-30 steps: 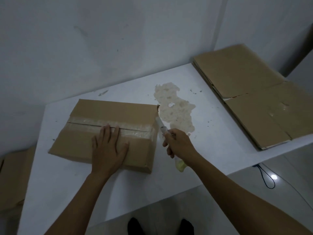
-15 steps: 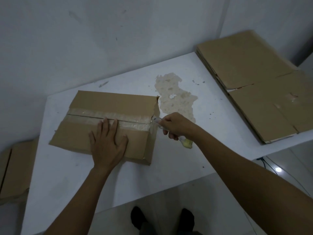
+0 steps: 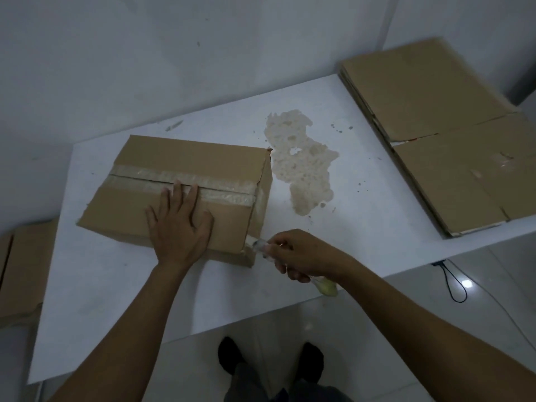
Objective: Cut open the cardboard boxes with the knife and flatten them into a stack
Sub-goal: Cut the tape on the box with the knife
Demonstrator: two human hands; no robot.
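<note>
The box point(image 3: 185, 181) sits on the white table point(image 3: 362, 216), its top seam taped. The left hand point(image 3: 178, 224) lies flat on top, fingers spread and straight. The right hand point(image 3: 301, 255) curls around the knife point(image 3: 258, 244), whose tip touches the box's near right corner. A flattened stack point(image 3: 441, 123) lies well apart, far right.

A white table point(image 3: 377, 227) bears a taped box point(image 3: 188, 155), flattened cardboard stack point(image 3: 420, 91) and stain point(image 3: 304, 169).

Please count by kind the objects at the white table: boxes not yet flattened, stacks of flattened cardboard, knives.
Cardboard box not yet flattened: 1
Stack of flattened cardboard: 1
Knife: 1
Total: 3
</note>
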